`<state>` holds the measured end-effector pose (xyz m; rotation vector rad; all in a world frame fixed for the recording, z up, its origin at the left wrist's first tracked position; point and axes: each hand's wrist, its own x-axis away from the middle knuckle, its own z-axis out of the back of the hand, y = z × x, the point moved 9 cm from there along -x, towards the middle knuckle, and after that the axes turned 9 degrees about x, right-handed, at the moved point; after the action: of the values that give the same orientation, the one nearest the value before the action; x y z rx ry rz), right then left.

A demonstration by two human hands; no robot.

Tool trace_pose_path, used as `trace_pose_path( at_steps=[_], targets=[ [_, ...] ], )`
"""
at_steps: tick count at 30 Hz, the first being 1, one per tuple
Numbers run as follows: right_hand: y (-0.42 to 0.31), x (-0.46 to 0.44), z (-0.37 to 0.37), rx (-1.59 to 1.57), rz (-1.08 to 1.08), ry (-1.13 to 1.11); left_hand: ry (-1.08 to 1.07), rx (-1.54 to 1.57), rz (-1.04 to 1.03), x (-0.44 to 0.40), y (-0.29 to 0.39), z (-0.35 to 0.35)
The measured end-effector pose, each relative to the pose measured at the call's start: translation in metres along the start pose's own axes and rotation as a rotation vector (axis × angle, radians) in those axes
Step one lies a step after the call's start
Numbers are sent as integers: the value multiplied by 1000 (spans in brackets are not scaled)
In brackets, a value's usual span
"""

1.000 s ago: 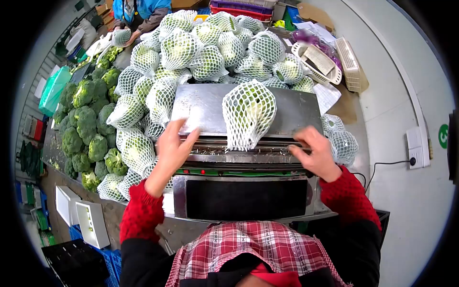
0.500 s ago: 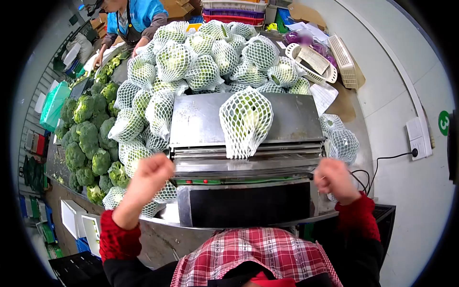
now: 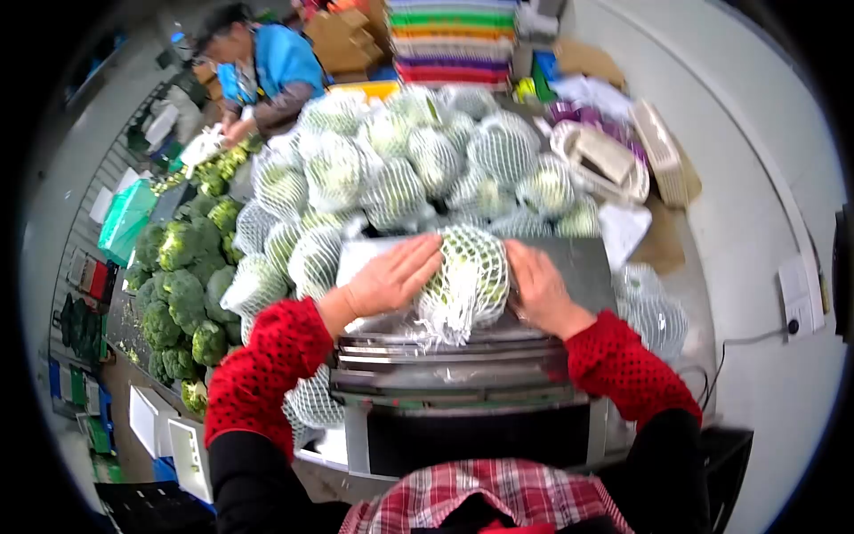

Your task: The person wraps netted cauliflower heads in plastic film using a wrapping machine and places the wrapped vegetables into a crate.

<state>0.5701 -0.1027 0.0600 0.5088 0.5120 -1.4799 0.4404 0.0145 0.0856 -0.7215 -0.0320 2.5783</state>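
A round vegetable in white foam netting [image 3: 464,283] sits on the metal top plate of a machine [image 3: 583,267], its gathered net end toward me. My left hand [image 3: 391,278] is against its left side, fingers stretched out and lying close together. On its right side is my right hand [image 3: 541,289], fingers extended along the netting. The vegetable is between both hands, and neither hand wraps round it. Clear film seems to lie around the net end, though blur hides its edges. Below are the machine's rollers [image 3: 445,356] and dark front panel.
Behind the machine rises a pile of netted vegetables [image 3: 391,191]. Bare broccoli [image 3: 182,298] is heaped at the left. A co-worker in blue [image 3: 285,62] bends over the far left. White baskets [image 3: 600,160] and stacked crates [image 3: 452,44] stand behind; netted pieces [image 3: 654,311] lie right.
Both hands have moved from the machine's front corners up and inward to the netted vegetable, and their fingers have opened from fists. The view has tilted up, showing more of the co-worker and crates.
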Motion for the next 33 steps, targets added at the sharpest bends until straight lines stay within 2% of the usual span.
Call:
trace_pose_path(
  at_steps=[3, 6, 7, 8, 9, 11, 13, 14, 15, 16, 17, 18, 19, 20, 21, 23, 24, 25, 27, 29, 31, 33],
  targets=[
    [2, -23, 4, -113, -34, -114, 71, 202, 222, -1, -11, 21],
    [-41, -24, 35, -479, 141, -280, 146, 518, 366, 15, 18, 56],
    [-56, -16, 63, -496, 95, -227, 243, 593, 410, 19, 35, 73],
    [-72, -7, 74, -376, 118, -341, 217, 666, 491, 20, 57, 84],
    [-84, 11, 76, -409, 140, -397, 184, 749, 566, 28, 79, 86],
    [-121, 40, 97, -555, 51, -444, 73, 1046, 842, 65, 123, 59],
    [-140, 101, 69, -956, -344, -721, 127, 1203, 1063, 109, 167, 25],
    [-148, 125, 56, -1017, -458, -896, -108, 1251, 1163, 134, 186, -3],
    [-164, 165, 45, -1310, -812, -1105, 8, 1629, 1499, 157, 213, -17],
    [-167, 180, 47, -1513, -1010, -992, 119, 1710, 1702, 171, 229, -16],
    [-170, 192, 51, -1689, -1193, -832, 296, 2032, 1660, 192, 251, -38],
    [-173, 193, 61, -1792, -1222, -644, 507, 2262, 1588, 184, 258, -23],
    [-173, 189, 70, -1883, -1236, -442, 642, 2231, 1667, 182, 256, -9],
    [-174, 190, 76, -1804, -1190, -302, 859, 2237, 1664, 181, 258, 3],
    [-174, 181, 81, -1658, -1149, -272, 1080, 2232, 1653, 178, 255, 14],
    [-180, 181, 72, -1279, -1085, -321, 776, 1734, 1710, 191, 258, 9],
    [-173, 180, 66, -1078, -1078, -266, 967, 1619, 1774, 202, 262, 5],
    [-163, 178, 65, -916, -1082, -232, 952, 1627, 1774, 208, 267, 11],
    [-142, 187, 78, -999, -1322, -118, 976, 1092, 1776, 230, 258, 61],
    [-157, 226, 95, -1071, -1465, -337, 1147, 997, 2018, 235, 286, 100],
    [-185, 286, 102, -1051, -1613, -581, 1081, 1119, 2161, 288, 325, 80],
    [-203, 343, 74, -1007, -1721, -686, 665, 1259, 2586, 321, 369, 2]
  ],
)
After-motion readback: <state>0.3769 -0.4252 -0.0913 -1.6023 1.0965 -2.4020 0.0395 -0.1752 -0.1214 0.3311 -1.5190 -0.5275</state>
